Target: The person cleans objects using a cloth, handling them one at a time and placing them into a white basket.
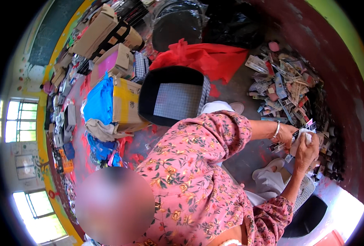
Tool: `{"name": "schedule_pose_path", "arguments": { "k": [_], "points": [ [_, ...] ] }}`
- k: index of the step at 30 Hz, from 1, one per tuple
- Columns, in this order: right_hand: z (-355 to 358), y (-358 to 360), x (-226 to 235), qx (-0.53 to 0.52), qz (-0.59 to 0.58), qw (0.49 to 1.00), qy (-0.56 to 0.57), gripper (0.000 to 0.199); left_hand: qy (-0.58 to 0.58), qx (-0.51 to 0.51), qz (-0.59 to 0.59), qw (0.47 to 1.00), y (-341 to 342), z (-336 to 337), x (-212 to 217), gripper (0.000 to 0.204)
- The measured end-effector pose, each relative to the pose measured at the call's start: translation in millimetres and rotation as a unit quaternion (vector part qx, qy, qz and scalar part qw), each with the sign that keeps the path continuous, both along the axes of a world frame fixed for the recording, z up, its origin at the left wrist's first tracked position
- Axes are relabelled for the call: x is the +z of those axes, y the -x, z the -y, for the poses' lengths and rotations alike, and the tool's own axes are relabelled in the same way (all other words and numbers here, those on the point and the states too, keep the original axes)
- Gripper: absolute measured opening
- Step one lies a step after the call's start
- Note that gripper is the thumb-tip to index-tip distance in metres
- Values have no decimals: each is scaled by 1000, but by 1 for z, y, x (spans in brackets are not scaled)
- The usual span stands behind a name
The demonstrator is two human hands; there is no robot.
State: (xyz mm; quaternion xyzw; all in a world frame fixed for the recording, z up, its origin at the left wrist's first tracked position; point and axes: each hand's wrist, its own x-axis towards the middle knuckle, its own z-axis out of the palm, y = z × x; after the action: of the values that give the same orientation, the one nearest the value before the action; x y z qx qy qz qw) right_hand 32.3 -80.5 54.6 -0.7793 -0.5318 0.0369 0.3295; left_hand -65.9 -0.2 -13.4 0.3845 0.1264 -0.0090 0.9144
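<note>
At the right, my left hand [286, 133], with a bangle on its wrist, is closed around a slim black case [277, 146] with small pale windows. Its far end, with a pink edge, sticks out past the fingers. Close beside it, my right hand [307, 152] is closed on a crumpled white cloth [307, 134], which lies against the case. Between the hands, part of the case is hidden. Beyond them a heap of small packaged goods [286, 86] spreads on the floor, with several dark bottles or jars [334, 155] along its near right edge.
A black bin with a checkered side [169, 117] stands left of my legs, beside a yellow-taped carton [126, 102] bearing blue plastic bags [100, 100]. Red sheeting [198, 57] lies beyond. A white basket [302, 194] and a black tub [309, 217] sit near my right arm.
</note>
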Motion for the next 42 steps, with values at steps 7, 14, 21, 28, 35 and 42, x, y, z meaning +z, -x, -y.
{"name": "schedule_pose_path", "arguments": {
  "k": [7,14,21,28,35,42],
  "points": [
    [5,0,6,-4,-1,1000,18,14,-52,25,68,996,6,-2,9,55],
    [12,-75,-12,-166,150,969,-108,18,3,52,-35,998,36,-36,26,50],
    [-3,-10,13,-54,-31,986,-157,14,57,92,-22,994,22,-30,27,54],
    [11,-62,-17,-220,110,968,-43,14,17,-6,19,1000,28,-21,42,64],
    [21,-64,-5,-198,-582,782,-102,21,27,17,49,998,22,-21,37,66],
    [21,-50,3,-83,-592,802,6,17,25,16,-23,999,20,-22,40,52]
  ]
}}
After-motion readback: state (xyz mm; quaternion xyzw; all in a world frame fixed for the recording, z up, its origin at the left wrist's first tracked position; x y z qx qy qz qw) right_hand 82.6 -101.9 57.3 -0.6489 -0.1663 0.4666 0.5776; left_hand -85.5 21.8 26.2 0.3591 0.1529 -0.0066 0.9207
